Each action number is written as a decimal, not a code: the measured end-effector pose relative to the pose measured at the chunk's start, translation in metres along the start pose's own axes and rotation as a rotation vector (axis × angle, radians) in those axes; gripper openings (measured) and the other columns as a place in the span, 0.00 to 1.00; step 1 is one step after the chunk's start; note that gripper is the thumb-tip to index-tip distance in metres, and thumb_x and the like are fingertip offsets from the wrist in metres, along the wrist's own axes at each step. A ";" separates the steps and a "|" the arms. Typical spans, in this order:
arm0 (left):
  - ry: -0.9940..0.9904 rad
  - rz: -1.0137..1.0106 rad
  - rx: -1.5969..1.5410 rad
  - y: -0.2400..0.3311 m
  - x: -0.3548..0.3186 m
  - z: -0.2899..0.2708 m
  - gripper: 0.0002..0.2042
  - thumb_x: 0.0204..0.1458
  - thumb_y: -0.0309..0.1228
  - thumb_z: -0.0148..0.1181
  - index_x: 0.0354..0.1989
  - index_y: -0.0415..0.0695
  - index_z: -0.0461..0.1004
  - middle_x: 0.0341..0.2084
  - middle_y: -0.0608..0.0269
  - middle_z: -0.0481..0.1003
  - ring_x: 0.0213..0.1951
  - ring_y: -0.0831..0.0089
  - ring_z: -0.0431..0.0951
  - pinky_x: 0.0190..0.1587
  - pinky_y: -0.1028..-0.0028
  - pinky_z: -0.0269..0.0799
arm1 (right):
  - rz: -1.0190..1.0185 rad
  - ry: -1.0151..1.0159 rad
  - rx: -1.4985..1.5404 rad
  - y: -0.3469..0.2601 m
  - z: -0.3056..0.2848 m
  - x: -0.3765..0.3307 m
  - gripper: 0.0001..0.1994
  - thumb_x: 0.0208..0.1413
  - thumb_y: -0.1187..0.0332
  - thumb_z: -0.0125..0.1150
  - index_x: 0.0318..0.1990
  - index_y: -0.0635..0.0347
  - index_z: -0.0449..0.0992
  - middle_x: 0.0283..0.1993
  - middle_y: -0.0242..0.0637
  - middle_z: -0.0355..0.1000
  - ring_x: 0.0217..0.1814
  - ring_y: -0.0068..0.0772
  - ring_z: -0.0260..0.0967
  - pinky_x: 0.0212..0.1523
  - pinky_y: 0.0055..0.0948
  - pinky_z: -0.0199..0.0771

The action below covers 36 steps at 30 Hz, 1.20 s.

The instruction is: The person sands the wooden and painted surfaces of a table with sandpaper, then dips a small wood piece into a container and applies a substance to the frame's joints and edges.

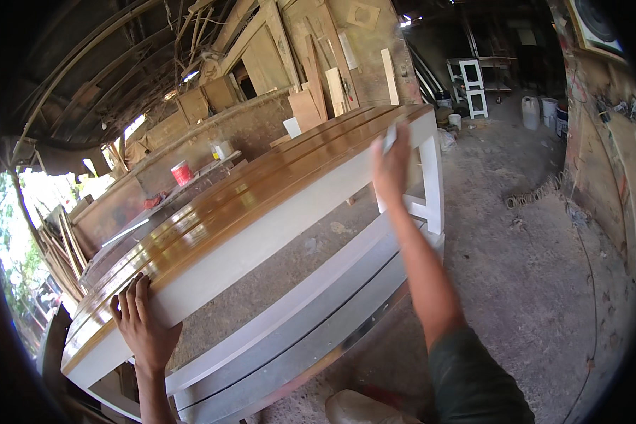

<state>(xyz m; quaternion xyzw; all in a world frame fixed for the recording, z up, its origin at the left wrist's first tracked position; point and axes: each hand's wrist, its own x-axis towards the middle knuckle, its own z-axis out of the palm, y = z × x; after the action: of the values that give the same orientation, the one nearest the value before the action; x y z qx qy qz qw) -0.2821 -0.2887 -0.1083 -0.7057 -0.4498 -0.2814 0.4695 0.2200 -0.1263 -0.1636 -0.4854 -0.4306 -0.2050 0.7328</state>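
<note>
Posture of the two arms at a slatted table [261,180], which lies obliquely across the middle of the view, its glossy brown top edged by a white front rail [283,226]. The left forearm [154,392] rises almost upright from the lower edge. The left grip [146,318] lies at the table's near left end, palm against the rail and fingers slightly bent over the brown edge (whether it clamps or merely rests there cannot be told). The right forearm [424,283], bare below a dark green sleeve [477,378], slants up and leftward from the lower right, reaching the table's far right end. The right grip [391,169] is upright there, closed around a small pale object [389,139] (blurred, its kind unclear), and overlaps the rail just beside a white leg [433,184]. Contact between object and wood cannot be made out. Beneath the brown top is a grey slatted panel [275,339]; beyond the table stands a red can [181,174], and concrete-coloured floor [516,283] extends to the right.
</note>
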 end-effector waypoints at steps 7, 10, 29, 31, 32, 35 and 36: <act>0.015 -0.003 0.035 -0.003 -0.001 0.000 0.41 0.33 0.27 0.73 0.63 0.43 0.65 0.53 0.54 0.73 0.56 0.53 0.72 0.65 0.51 0.58 | 0.095 0.045 0.007 0.002 0.023 -0.007 0.43 0.70 0.43 0.40 0.73 0.78 0.44 0.78 0.69 0.40 0.82 0.64 0.34 0.80 0.52 0.33; 0.010 -0.016 0.039 -0.003 -0.003 -0.001 0.41 0.33 0.27 0.72 0.63 0.42 0.65 0.52 0.53 0.73 0.55 0.52 0.72 0.65 0.51 0.58 | 0.049 0.013 -0.024 0.009 0.016 -0.005 0.41 0.71 0.44 0.39 0.72 0.78 0.47 0.77 0.69 0.43 0.81 0.66 0.38 0.79 0.53 0.37; -0.003 -0.003 0.018 0.006 0.004 0.000 0.40 0.32 0.29 0.72 0.61 0.38 0.65 0.53 0.49 0.72 0.55 0.49 0.71 0.66 0.49 0.57 | -0.031 -0.041 -0.213 0.084 -0.007 0.021 0.38 0.72 0.47 0.40 0.75 0.70 0.47 0.79 0.61 0.44 0.82 0.60 0.39 0.79 0.50 0.40; -0.007 -0.002 0.005 0.006 0.004 0.002 0.40 0.32 0.28 0.72 0.61 0.38 0.64 0.53 0.48 0.72 0.55 0.48 0.71 0.66 0.49 0.57 | -0.051 0.051 -0.042 0.106 -0.018 0.051 0.36 0.72 0.48 0.41 0.73 0.72 0.52 0.78 0.61 0.46 0.81 0.60 0.42 0.78 0.48 0.41; -0.008 -0.003 -0.018 0.008 0.006 0.007 0.41 0.32 0.28 0.72 0.61 0.38 0.64 0.54 0.48 0.72 0.55 0.48 0.71 0.65 0.49 0.57 | -0.038 0.086 0.057 0.127 -0.033 0.083 0.34 0.72 0.48 0.41 0.70 0.74 0.58 0.76 0.62 0.49 0.78 0.61 0.48 0.77 0.47 0.46; 0.003 0.005 -0.020 0.006 0.006 0.008 0.41 0.32 0.28 0.72 0.62 0.37 0.64 0.54 0.47 0.72 0.55 0.48 0.71 0.65 0.48 0.58 | 0.366 -0.090 0.165 0.107 -0.052 0.111 0.33 0.72 0.49 0.44 0.67 0.75 0.61 0.71 0.64 0.57 0.73 0.61 0.55 0.73 0.47 0.53; 0.014 0.010 -0.020 0.007 0.006 0.009 0.41 0.32 0.28 0.72 0.62 0.37 0.64 0.54 0.47 0.72 0.55 0.48 0.71 0.65 0.48 0.58 | 0.231 0.037 0.132 0.099 -0.039 0.096 0.33 0.71 0.49 0.45 0.68 0.74 0.61 0.71 0.64 0.56 0.74 0.62 0.54 0.74 0.48 0.53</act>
<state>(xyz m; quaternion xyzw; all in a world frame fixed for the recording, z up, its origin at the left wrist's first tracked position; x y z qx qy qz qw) -0.2737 -0.2791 -0.1099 -0.7108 -0.4401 -0.2885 0.4667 0.3605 -0.1055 -0.1427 -0.4787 -0.3706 -0.0993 0.7897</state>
